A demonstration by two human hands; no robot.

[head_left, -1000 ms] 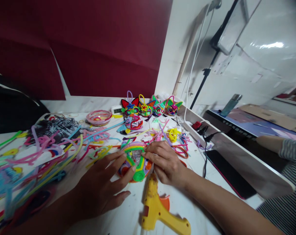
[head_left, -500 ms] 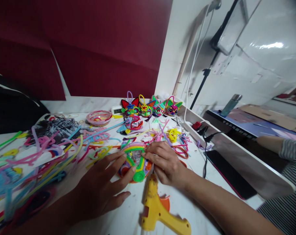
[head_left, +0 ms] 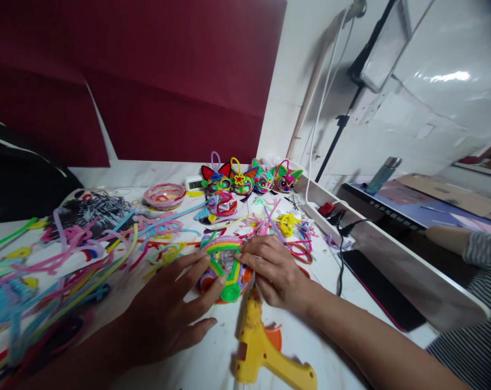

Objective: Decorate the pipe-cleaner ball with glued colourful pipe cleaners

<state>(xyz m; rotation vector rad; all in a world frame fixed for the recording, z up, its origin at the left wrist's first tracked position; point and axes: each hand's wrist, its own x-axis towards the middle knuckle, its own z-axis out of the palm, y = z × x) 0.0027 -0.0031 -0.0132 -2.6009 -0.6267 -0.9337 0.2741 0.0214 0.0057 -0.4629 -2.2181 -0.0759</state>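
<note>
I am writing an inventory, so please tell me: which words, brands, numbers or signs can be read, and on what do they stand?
None reads clearly.
Black strip at right: white characters, too small and blurred.
Small white device: display too small.

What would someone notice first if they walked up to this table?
Probably the big dark-red sheet filling the upper left, behind the table. Next, four colourful, pointy-eared craft heads in a row at the back. Up close, a yellow glue gun lies below the colourful pipe-cleaner piece that the left hand and right hand touch.
</note>
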